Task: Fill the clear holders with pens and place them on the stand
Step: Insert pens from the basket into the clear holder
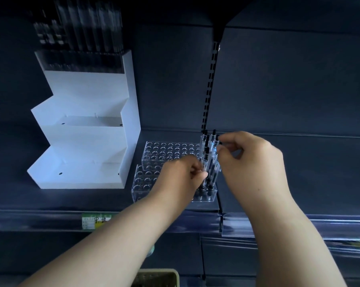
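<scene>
Pens [208,160] stand gripped by left hand [181,175], right hand [251,160].

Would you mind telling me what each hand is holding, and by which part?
Both hold pens standing in the near clear holder: the left hand pinches the lower barrels, the right hand pinches one near its top.

Right of the upright pens [208,160] the shelf [299,175] lies open. On the left the white stand [85,137] blocks passage, and the rear holder [166,151] and front holder [145,180] fill the gap between.
</scene>
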